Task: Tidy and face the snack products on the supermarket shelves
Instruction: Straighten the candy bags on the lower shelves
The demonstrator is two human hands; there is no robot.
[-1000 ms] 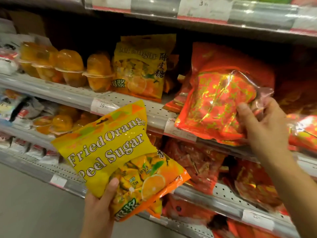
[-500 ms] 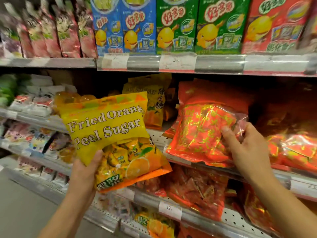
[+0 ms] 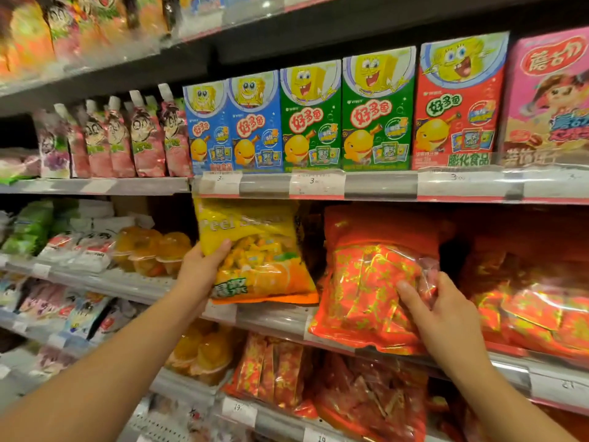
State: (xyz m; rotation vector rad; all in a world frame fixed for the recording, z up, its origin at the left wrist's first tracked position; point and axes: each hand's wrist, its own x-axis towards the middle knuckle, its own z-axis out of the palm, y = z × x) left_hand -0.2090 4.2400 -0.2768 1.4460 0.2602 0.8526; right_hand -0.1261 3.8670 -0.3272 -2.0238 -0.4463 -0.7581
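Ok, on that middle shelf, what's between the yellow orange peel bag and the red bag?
Nothing stands between the yellow bag and the red bag: the head view shows only a narrow dark gap, with bare shelf edge below it.

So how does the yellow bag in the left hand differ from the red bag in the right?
The yellow bag is printed yellow and orange with fruit art; the red bag is red with gold patterning. The yellow bag stands upright, its top under the shelf above, while the red bag leans, its bottom overhanging the shelf edge. Each is gripped by one hand, left hand and right hand.
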